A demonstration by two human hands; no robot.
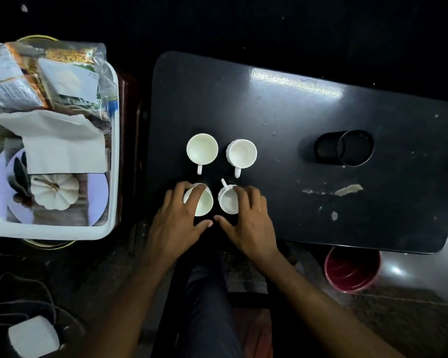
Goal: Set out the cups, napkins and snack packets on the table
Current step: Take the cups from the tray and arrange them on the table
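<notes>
Several white cups stand upright on the black table (282, 120) in a square. The far left cup (201, 150) and far right cup (241, 153) have their handles toward me. My left hand (179, 218) grips the near left cup (204, 202) by its left rim. My right hand (248, 215) holds the near right cup (228, 201) on its right side; that cup's handle points away and left. White napkins (62, 148) and snack packets (47, 76) lie in the white tray (114, 156) at the left.
A black mesh pen holder (347, 149) lies on its side on the table's right half. Worn pale patches mark the tabletop near it. A red bucket (352, 272) stands on the floor below the table's near edge. A white pumpkin ornament (55, 191) sits in the tray.
</notes>
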